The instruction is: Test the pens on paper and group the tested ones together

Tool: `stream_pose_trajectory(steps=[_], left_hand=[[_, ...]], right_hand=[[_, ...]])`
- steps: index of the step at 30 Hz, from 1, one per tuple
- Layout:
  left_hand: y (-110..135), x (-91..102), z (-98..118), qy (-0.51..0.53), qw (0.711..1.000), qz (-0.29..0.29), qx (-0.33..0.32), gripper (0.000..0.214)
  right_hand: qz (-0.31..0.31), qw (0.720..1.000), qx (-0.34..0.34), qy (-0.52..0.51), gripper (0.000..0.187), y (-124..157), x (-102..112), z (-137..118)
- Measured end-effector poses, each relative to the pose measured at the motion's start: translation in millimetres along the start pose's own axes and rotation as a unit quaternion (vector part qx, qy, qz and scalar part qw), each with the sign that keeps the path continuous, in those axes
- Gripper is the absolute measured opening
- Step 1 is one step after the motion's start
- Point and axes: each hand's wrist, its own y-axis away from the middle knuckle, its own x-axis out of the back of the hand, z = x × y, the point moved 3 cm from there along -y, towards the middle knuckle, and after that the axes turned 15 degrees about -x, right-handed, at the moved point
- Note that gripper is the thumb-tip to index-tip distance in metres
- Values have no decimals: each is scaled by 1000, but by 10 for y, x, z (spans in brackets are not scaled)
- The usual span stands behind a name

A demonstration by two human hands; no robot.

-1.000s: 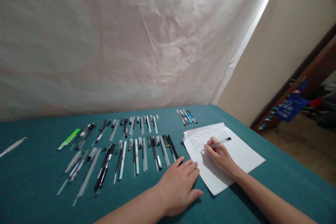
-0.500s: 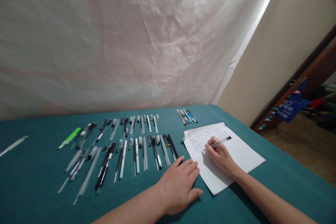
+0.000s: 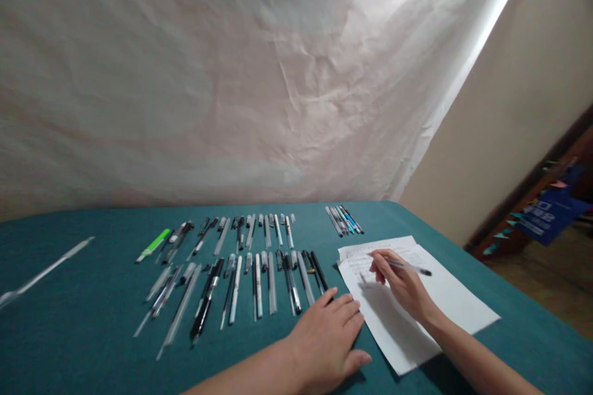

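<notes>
My right hand [image 3: 399, 278] is closed around a pen [image 3: 407, 266] with a clear barrel and a dark end pointing right. It is raised a little over the white sheets of paper [image 3: 456, 296], casting a shadow on them. Lines of handwriting show on the upper left of the top sheet, partly hidden by the hand. My left hand [image 3: 331, 336] lies flat on the teal tablecloth, fingers stretched out, holding nothing. Its fingertips reach the paper's left edge and come close to a black pen [image 3: 320, 268] at the end of the front row.
Two rows of pens, caps and refills [image 3: 259, 284] cover the table's left and middle. A bright green pen [image 3: 154, 245] lies at the left of the back row. Several pens [image 3: 343, 220] form a group behind the paper. A long clear strip [image 3: 50, 271] lies far left.
My right hand has lifted from the writing, and the pen has tipped, its dark end now lower. My left hand stays flat beside the paper. The whole view has shifted slightly.
</notes>
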Motion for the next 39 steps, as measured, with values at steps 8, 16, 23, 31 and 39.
stream_pose_trajectory(steps=[8,16,23,31,39], left_hand=[[270,256,-175,-62,996,31,60,48],[502,335,-305,-71,987,78,121,40],[559,440,-351,-40,981,127,143,28],[671,431,-595,157,894,357,219,25],[703,356,-753,302,786,485,238,24]], right_hand=[[-162,966,160,122,25,-602,-718,-705],[-143,932,200,267,36,-1422,-1549,-834],[-134,927,191,296,27,-1610,-1734,-741],[-132,932,220,257,21,-1025,-1350,-953],[-138,905,370,160,16,3,-1119,-1121]])
